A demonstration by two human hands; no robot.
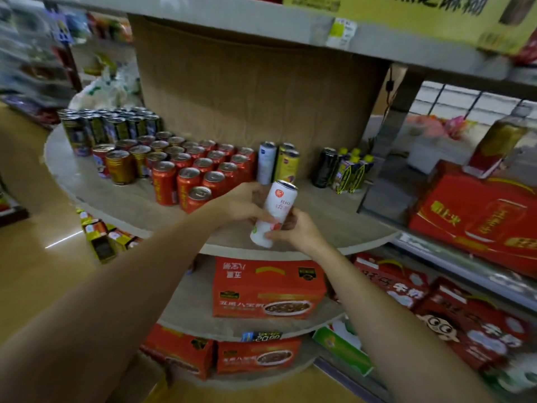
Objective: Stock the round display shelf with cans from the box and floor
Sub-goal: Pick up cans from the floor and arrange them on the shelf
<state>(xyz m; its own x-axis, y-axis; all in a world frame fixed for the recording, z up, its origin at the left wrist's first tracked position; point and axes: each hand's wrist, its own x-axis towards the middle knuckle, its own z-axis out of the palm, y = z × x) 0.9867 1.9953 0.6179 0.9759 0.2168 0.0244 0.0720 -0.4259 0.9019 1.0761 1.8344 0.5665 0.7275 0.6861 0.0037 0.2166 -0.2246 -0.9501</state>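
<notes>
A tall white can with pink print [276, 209] is held tilted just above the front of the round display shelf [334, 219]. My left hand [241, 203] grips its left side and my right hand [293, 229] holds its lower end. Behind it stand a white can [266, 162] and a yellow can [287, 164] against the cardboard back. Left of them are rows of red cans [203, 173], some gold cans [120, 167] and dark cans [110, 126]. A black can [325, 167] stands to the right.
Small yellow-capped bottles [351, 170] stand by the black can. Red cartons [267, 289] fill the lower round tiers. Red gift boxes [476, 216] sit on the shelves to the right. Small boxes [101, 237] lie on the floor at left. Another shelf edge [261, 24] runs overhead.
</notes>
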